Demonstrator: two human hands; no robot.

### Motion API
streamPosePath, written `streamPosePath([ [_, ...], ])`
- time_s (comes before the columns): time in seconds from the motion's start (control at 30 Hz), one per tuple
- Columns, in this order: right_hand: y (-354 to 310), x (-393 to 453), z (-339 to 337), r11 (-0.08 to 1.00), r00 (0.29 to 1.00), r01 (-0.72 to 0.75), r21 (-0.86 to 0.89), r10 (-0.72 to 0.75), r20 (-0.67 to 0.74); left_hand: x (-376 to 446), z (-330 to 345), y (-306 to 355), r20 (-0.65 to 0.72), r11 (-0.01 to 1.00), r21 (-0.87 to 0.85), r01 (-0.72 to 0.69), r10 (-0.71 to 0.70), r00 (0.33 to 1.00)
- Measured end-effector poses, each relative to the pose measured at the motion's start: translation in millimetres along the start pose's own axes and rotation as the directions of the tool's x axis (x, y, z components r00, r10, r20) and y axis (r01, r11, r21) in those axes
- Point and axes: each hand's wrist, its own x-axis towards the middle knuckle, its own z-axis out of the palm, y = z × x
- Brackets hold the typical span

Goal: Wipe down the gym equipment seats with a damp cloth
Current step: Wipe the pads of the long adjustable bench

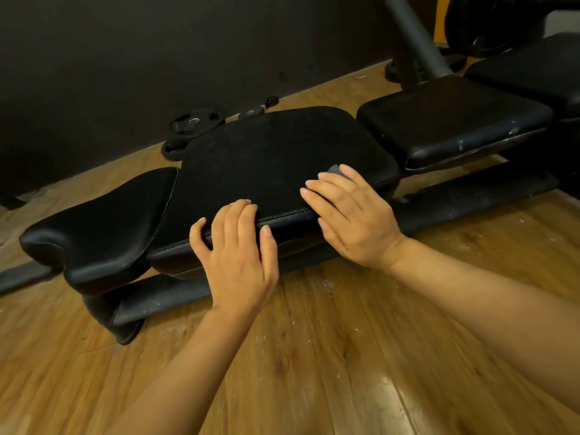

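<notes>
A small grey cloth (335, 169) is pressed flat on the near right part of a black seat pad (276, 158). Only a soft, rounded corner of the cloth is seen, because most of it is hidden under the right hand (351, 215). The fingers of that hand are held straight and laid flat over the cloth. The thumb is pointed down the front side of the pad.

The pad is wide, with rounded corners. Its top looks dull and a bit dusty. Its front side is made of bumpy black leather-like stuff with a stitched seam. The front edge of the pad is gripped by the left hand (238, 255), just beside the right hand. The fingers are curled over the top edge and the thumb is stretched along the front.

A smooth, shiny black pad with a curved shape (100, 227) is seen to the left, touching the wide pad. A square shiny pad (455, 120) is set to the right, with scuffed white marks on its edge. A long black bar (470, 199) is laid low under the pads. Round black weight plates (191, 127) are rested on the floor behind. The wooden floor (314, 356) is made of brown planks with pale specks on it. A dark wall (157, 42) is seen at the back.
</notes>
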Motion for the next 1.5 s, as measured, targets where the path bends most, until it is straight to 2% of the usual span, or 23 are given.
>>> streamPosePath([
  [0.1,29,-7,-4,0.984,0.984,0.175,0.025,-0.175,0.015,1,4,4,-0.03,1.0,0.017,0.021,-0.02,0.999],
  [0.17,53,-18,-8,0.984,0.984,0.174,0.037,-0.175,0.031,0,6,4,-0.04,1.0,0.021,0.021,-0.021,0.999],
  [0.2,64,-26,-10,0.992,0.991,0.12,0.049,-0.123,0.049,0,6,4,-0.046,1.0,0.022,0.022,-0.021,0.999],
  [0.27,78,-39,-13,0.992,0.993,-0.086,0.094,0.078,0.091,-1,8,5,-0.067,0.999,0.034,0.029,-0.026,0.997],
  [0.37,72,-44,-8,0.912,0.935,-0.353,0.21,0.349,0.058,-1,13,7,-0.101,0.998,0.047,0.047,-0.042,0.994],
  [0.5,38,-40,8,0.795,0.821,-0.53,0.295,0.568,-0.058,-2,15,8,-0.12,0.996,0.051,0.067,-0.061,0.991],
  [0.6,11,-41,20,0.737,0.745,-0.593,0.325,0.655,-0.126,-2,14,8,-0.109,0.998,0.037,0.06,-0.055,0.992],
  [0.7,-5,-48,31,0.755,0.753,-0.561,0.34,0.636,-0.169,-3,12,7,-0.088,0.998,0.035,0.048,-0.045,0.995],
  [0.9,-27,-65,49,0.839,0.82,-0.451,0.305,0.525,-0.23,-4,5,1,-0.004,1.0,0.0,-0.001,0.001,1.0],
  [1.0,-52,-62,60,0.949,0.922,-0.295,0.114,0.314,-0.226,-4,-2,-2,0.046,1.0,-0.012,-0.023,0.024,0.999],
  [1.07,-66,-53,69,0.984,0.96,-0.178,-0.027,0.168,-0.223,-2,-9,-8,0.089,0.996,-0.017,-0.084,0.085,0.992],
  [1.17,-64,-43,71,0.981,0.974,-0.076,-0.177,0.035,-0.222,-1,-21,-27,0.156,0.983,-0.008,-0.186,0.185,0.97],
  [1.3,-13,-61,52,0.965,0.977,0.128,-0.229,-0.163,-0.141,-4,-30,-49,0.185,0.988,-0.006,-0.155,0.154,0.971],
  [1.4,17,-79,40,0.967,0.992,0.047,-0.251,-0.074,-0.102,-6,-26,-46,0.155,0.994,-0.035,-0.107,0.112,0.982],
  [1.5,7,-82,43,0.978,0.99,-0.082,-0.193,0.058,-0.127,-7,-21,-41,0.113,0.996,-0.054,-0.071,0.077,0.991],
])
